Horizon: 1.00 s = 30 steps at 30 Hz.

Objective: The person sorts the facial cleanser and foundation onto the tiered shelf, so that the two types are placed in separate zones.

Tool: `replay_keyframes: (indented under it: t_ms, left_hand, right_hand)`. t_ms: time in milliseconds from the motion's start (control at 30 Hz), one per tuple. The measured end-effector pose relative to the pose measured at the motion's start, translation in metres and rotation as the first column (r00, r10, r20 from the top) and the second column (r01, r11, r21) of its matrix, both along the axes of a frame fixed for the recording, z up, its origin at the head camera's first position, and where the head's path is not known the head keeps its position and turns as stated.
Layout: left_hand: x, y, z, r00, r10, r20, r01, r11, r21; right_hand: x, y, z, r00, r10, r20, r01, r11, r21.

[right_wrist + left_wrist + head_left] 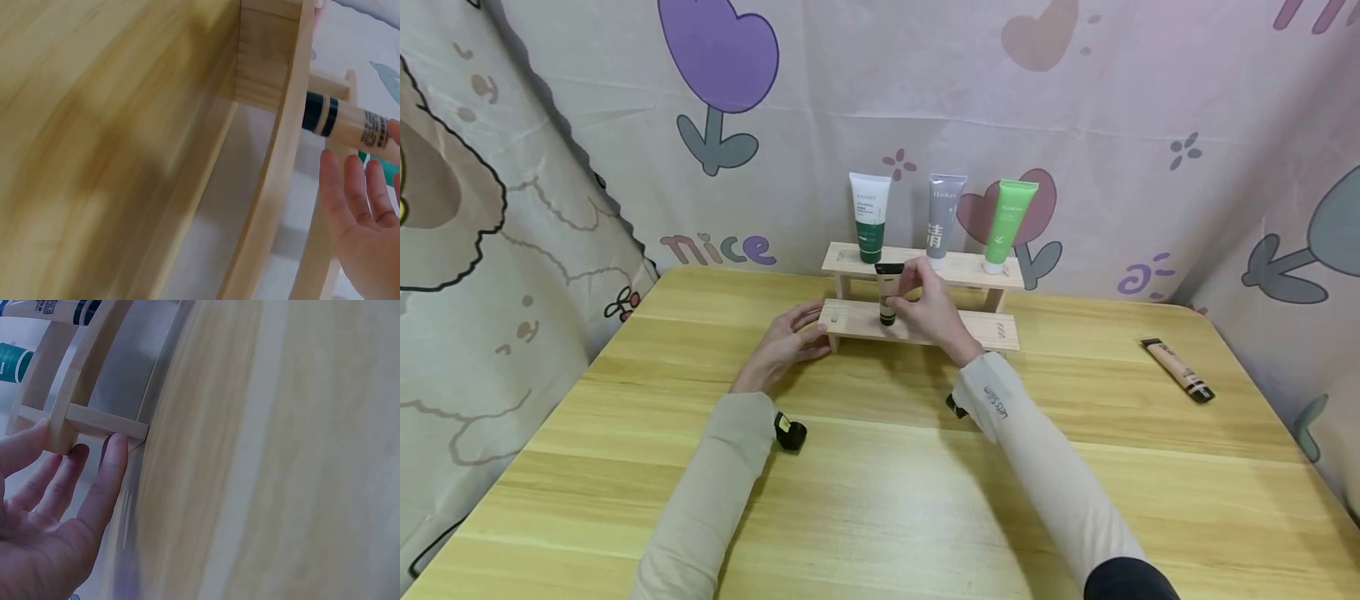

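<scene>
A two-tier wooden display stand [850, 319] stands toward the back of the table. On its lower tier is a small beige tube [888, 286] with black ends, upright with its black cap down. My right hand [931, 306] pinches this tube between thumb and fingers; in the right wrist view its other fingers are spread below it. At the stand's left end, my left hand [784, 340] holds the lower tier, thumb and fingers around the board's end. A white-and-green tube [870, 215], a grey tube [944, 212] and a green tube [1010, 221] stand on the upper tier.
Another beige tube [1177, 369] with black ends lies on the right side of the wooden table [880, 500]. A patterned cloth [850, 75] hangs behind the table and at both sides. Small black devices [790, 433] are strapped at the wrists.
</scene>
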<state>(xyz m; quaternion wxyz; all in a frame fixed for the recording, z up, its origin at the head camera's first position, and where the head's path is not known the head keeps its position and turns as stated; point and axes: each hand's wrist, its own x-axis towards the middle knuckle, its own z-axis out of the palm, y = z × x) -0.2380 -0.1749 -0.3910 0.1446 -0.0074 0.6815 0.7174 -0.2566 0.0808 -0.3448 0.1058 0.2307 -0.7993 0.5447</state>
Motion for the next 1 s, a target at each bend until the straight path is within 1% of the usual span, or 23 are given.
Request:
replay_keyframes:
  t_ms: [100,233,367,433,500,600,800,1000]
  left_hand:
    - [0.0,0.001,0.0,1.0,0.003,0.005,-0.003,1.0,-0.003]
    - [0.0,0.0,0.002,1.0,0.012,-0.001,-0.012,1.0,-0.009]
    - [0.0,0.0,0.001,1.0,0.008,-0.002,-0.008,1.0,-0.012]
    - [0.0,0.0,0.001,1.0,0.003,0.002,-0.003,1.0,-0.011]
    - [0.0,0.0,0.001,1.0,0.002,0.009,-0.002,1.0,-0.008]
    - [0.001,-0.001,0.0,1.0,0.007,0.019,-0.007,1.0,-0.006]
    - [0.002,-0.002,-0.002,1.0,0.011,0.013,-0.011,1.0,-0.009]
    - [0.001,-0.001,-0.001,1.0,0.012,0.019,-0.012,1.0,-0.007]
  right_hand:
    - [0.001,0.008,0.002,1.0,0.009,0.02,-0.008,1.0,-0.018]
    - [0.002,0.025,0.006,0.999,-0.004,0.036,0.006,0.998,-0.056]
    - [0.006,0.051,0.007,0.997,-0.056,0.047,0.06,0.993,-0.097]
    - [0.008,0.069,0.005,0.994,-0.096,0.058,0.103,0.985,-0.136]
    - [0.01,0.087,0.004,0.99,-0.119,0.078,0.131,0.976,-0.172]
    - [0.013,0.114,0.003,0.98,-0.167,0.105,0.184,0.966,-0.184]
    - [0.021,0.164,0.002,0.966,-0.221,0.133,0.241,0.957,-0.162]
    - [0.028,0.212,-0.001,0.942,-0.297,0.16,0.308,0.95,-0.052]
